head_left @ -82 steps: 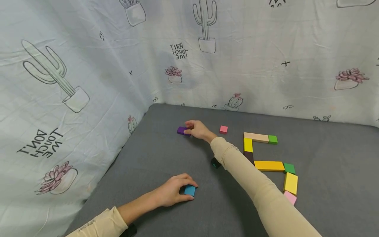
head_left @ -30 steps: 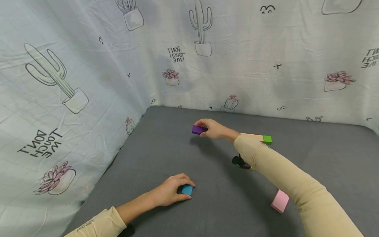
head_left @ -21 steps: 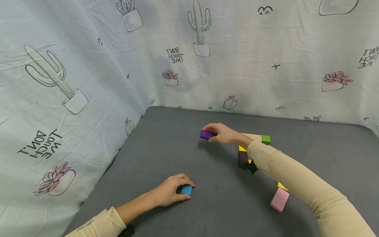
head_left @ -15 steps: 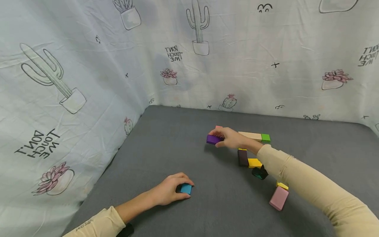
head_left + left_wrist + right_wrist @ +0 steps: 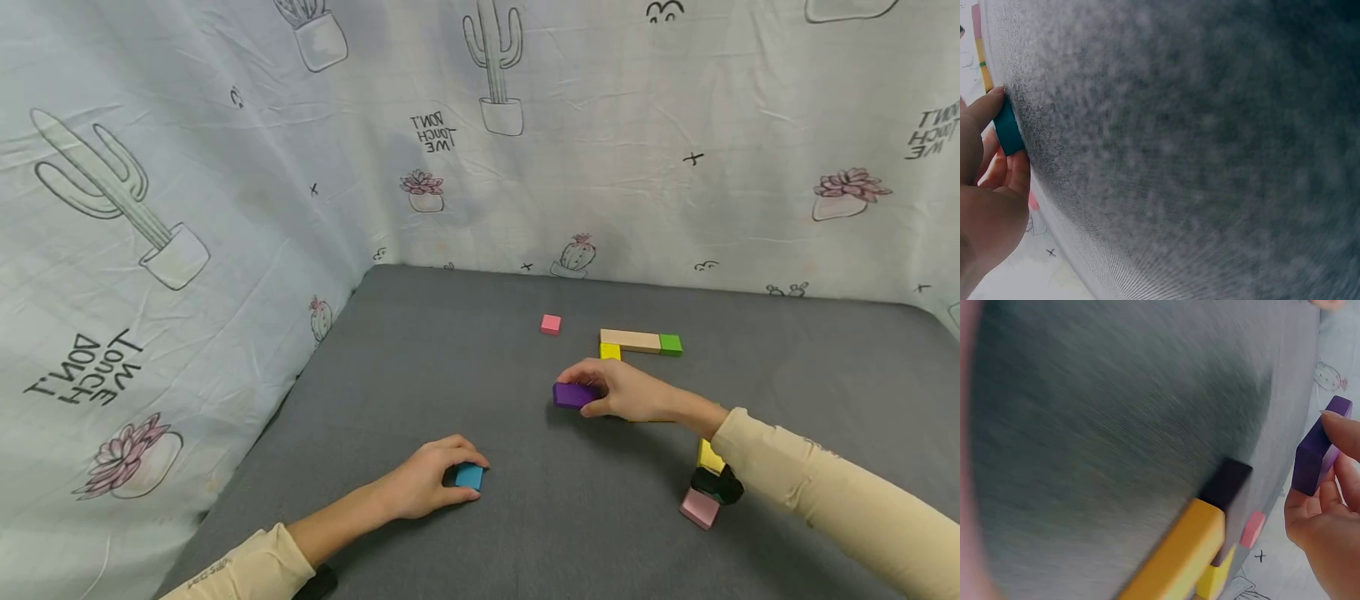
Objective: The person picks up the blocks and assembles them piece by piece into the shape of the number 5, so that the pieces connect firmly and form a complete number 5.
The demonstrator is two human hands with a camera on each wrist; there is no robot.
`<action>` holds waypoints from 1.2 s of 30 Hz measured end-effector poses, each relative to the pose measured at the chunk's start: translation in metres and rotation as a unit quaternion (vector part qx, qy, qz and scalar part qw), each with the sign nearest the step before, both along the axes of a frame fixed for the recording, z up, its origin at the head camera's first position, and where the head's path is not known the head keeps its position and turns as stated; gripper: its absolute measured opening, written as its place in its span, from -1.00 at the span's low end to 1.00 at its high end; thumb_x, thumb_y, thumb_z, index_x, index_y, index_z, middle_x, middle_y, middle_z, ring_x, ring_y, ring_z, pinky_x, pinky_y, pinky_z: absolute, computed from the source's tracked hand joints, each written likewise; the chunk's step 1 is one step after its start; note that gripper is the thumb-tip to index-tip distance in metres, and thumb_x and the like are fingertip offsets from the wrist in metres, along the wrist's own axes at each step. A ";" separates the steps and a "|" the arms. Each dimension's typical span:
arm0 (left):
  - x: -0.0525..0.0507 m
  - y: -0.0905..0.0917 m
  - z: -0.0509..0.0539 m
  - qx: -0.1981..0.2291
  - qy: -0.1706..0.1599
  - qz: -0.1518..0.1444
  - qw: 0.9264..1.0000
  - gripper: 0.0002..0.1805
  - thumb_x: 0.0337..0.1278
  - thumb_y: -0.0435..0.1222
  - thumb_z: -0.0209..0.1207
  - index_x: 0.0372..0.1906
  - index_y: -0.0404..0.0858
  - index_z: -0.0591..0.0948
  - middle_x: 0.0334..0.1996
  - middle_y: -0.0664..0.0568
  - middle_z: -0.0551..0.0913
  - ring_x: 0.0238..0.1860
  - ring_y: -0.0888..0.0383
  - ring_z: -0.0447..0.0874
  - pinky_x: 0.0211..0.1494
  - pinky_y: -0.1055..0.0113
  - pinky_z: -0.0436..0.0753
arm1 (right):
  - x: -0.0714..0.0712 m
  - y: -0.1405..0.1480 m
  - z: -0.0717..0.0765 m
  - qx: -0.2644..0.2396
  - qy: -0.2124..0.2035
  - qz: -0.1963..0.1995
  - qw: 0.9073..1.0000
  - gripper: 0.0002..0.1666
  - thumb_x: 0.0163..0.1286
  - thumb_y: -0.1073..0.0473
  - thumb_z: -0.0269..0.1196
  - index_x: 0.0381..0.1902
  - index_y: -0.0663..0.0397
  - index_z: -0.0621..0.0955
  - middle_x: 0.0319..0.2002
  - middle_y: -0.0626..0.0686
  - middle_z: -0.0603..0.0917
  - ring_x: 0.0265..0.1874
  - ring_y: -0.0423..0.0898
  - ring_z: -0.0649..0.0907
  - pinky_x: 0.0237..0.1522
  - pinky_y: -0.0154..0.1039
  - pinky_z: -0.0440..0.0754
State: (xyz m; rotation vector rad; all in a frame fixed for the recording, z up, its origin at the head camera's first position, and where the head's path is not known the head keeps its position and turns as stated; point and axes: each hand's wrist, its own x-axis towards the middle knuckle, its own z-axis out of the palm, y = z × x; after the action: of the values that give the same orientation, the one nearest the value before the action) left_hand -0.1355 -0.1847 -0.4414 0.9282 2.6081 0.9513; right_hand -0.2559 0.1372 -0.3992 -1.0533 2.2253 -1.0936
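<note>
My left hand (image 5: 427, 482) pinches a blue block (image 5: 469, 477) between thumb and fingers on the grey table; the left wrist view shows the same blue block (image 5: 1009, 128) from the side. Held by thumb and fingers of my right hand (image 5: 633, 392) is a purple block (image 5: 574, 396), raised off the table with a shadow under it. The purple block (image 5: 1319, 447) also shows in the right wrist view, near a black block (image 5: 1227, 484) and an orange block (image 5: 1179, 550). In the head view the right hand hides most of these two.
A pink-red block (image 5: 551, 324) lies alone towards the back. A beige block (image 5: 630, 341) joins a green block (image 5: 671, 344) and a yellow block (image 5: 610, 352). Another yellow block (image 5: 709, 457) and a pink block (image 5: 700, 508) lie partly under the right wrist strap. Cloth walls (image 5: 615, 167) border the table.
My right hand took up the purple block from the back left and carried it right and nearer, past the pink-red block. The left hand stays on the blue block.
</note>
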 end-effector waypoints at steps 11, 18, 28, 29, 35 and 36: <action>0.002 -0.002 -0.002 0.005 0.003 0.004 1.000 -0.66 0.15 -0.18 0.29 0.03 -0.13 0.60 -0.05 0.16 0.51 -0.10 0.24 0.48 -0.13 0.41 0.51 | 0.050 0.024 -0.011 0.009 0.047 0.046 0.998 -0.52 0.18 0.38 0.35 0.06 0.03 0.55 -0.04 -0.11 0.55 -0.12 -0.18 0.50 -0.05 -0.27 0.48; 0.002 -0.002 -0.002 0.005 0.002 0.007 1.000 -0.66 0.14 -0.20 0.30 0.03 -0.15 0.60 -0.06 0.14 0.52 -0.11 0.24 0.49 -0.12 0.39 0.52 | 0.070 0.041 -0.018 0.010 0.079 0.074 0.994 -0.52 0.18 0.35 0.36 0.06 -0.02 0.55 -0.04 -0.16 0.55 -0.09 -0.23 0.52 -0.05 -0.26 0.51; 0.001 -0.002 -0.003 0.008 0.009 0.006 1.000 -0.65 0.13 -0.21 0.31 0.03 -0.17 0.60 -0.05 0.12 0.52 -0.09 0.21 0.50 -0.11 0.40 0.53 | 0.090 0.060 -0.022 -0.005 0.089 0.114 0.989 -0.48 0.19 0.37 0.35 0.10 -0.06 0.53 0.00 -0.18 0.53 -0.05 -0.24 0.53 -0.07 -0.30 0.52; 0.001 -0.002 -0.003 0.009 0.010 0.006 1.000 -0.65 0.13 -0.21 0.31 0.03 -0.17 0.60 -0.05 0.12 0.52 -0.09 0.21 0.50 -0.11 0.39 0.53 | 0.092 0.061 -0.022 -0.004 0.093 0.115 0.989 -0.48 0.18 0.37 0.35 0.09 -0.06 0.54 0.00 -0.18 0.53 -0.05 -0.24 0.53 -0.08 -0.29 0.53; 0.001 -0.002 -0.003 0.004 0.012 0.007 1.000 -0.65 0.14 -0.20 0.31 0.03 -0.16 0.60 -0.04 0.12 0.52 -0.09 0.21 0.50 -0.10 0.38 0.53 | 0.098 0.068 -0.027 -0.007 0.110 0.122 0.986 -0.47 0.17 0.39 0.36 0.09 -0.06 0.53 0.01 -0.16 0.53 -0.02 -0.22 0.53 -0.07 -0.29 0.53; 0.001 -0.002 -0.004 0.003 0.011 0.007 1.000 -0.65 0.14 -0.20 0.30 0.03 -0.16 0.60 -0.04 0.12 0.52 -0.09 0.21 0.50 -0.10 0.38 0.53 | 0.099 0.069 -0.028 -0.010 0.113 0.125 0.986 -0.46 0.16 0.40 0.36 0.10 -0.05 0.53 0.01 -0.15 0.53 -0.01 -0.21 0.53 -0.07 -0.29 0.52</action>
State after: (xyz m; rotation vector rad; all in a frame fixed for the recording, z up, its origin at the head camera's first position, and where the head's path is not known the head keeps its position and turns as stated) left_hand -0.1341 -0.1863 -0.4451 0.9287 2.6355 0.9590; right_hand -0.1566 0.2060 -0.4274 -1.4850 2.1768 -0.9273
